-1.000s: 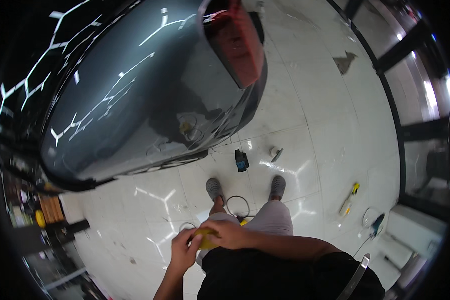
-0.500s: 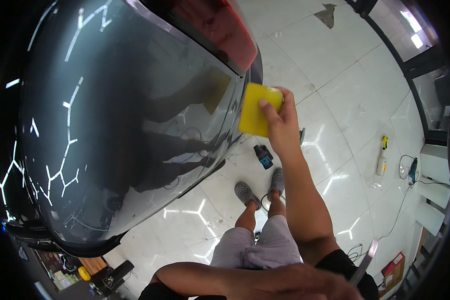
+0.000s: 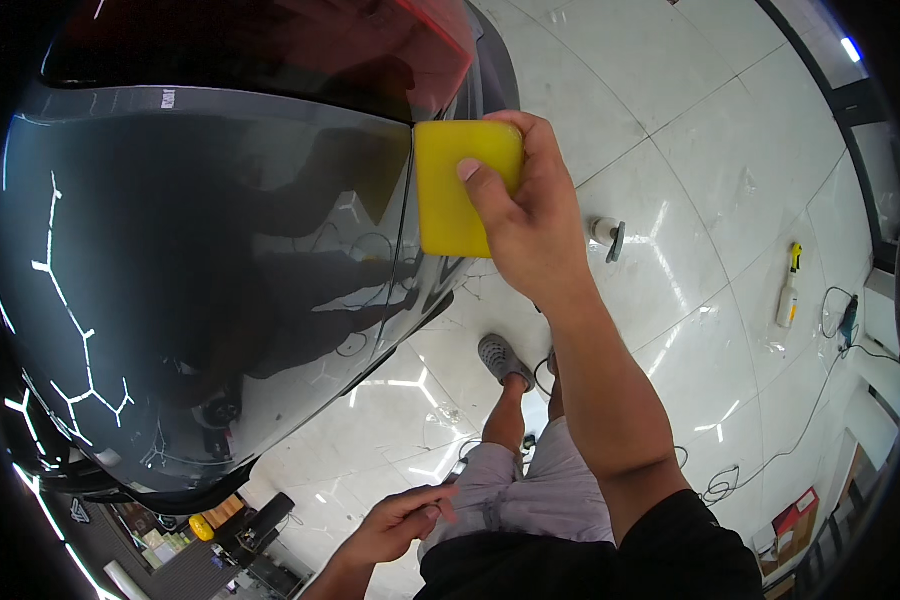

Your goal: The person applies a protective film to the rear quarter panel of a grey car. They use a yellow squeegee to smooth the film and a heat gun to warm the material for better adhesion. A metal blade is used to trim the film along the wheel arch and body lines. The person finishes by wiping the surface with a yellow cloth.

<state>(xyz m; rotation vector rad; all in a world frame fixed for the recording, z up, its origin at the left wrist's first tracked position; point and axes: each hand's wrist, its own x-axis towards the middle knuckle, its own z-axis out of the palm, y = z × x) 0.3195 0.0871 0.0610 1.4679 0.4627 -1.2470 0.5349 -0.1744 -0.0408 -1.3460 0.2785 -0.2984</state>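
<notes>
My right hand [image 3: 530,200] grips a flat yellow rectangular pad [image 3: 445,195] with rounded corners, thumb on its near face and fingers around its right edge. The pad is upright at the rear corner of a glossy dark grey car panel [image 3: 200,240], overlapping a narrow panel seam; whether it presses on the paint I cannot tell. Above it sits a red tail light [image 3: 440,50]. The panel mirrors the pad and my arm. Low in front of my body, my left hand [image 3: 400,525] has its fingers loosely stretched toward the right, with nothing visible in them.
On the glossy tiled floor [image 3: 690,190] a spray bottle with a yellow head [image 3: 790,285] lies to the right, near a corded tool [image 3: 848,322] and its cable. A small white and grey object [image 3: 607,236] is beside my right wrist. Shelving with a yellow item [image 3: 201,527] stands lower left.
My right hand has brought the yellow pad left and up, over the car's corner. My left hand has swung from lower right to lower left. The view has shifted, showing more rear window.
</notes>
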